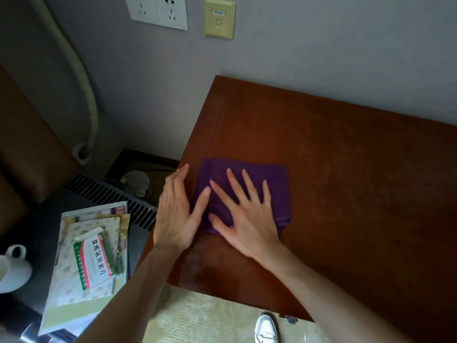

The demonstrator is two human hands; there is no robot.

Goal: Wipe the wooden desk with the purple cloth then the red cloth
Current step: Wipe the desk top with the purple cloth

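Note:
A folded purple cloth (274, 184) lies flat on the wooden desk (346, 194), close to the desk's left edge. My right hand (244, 219) lies on the cloth with its fingers spread and straight, palm down. My left hand (176, 214) is at the desk's left edge, fingers straight, its thumb touching the cloth's left side. No red cloth is in view.
To the left, a lower dark surface holds a stack of papers and a medicine box (95, 261) and a white cup (12, 268). Wall sockets (158, 9) are above. A white shoe (265, 329) shows on the pale floor below the desk's front edge.

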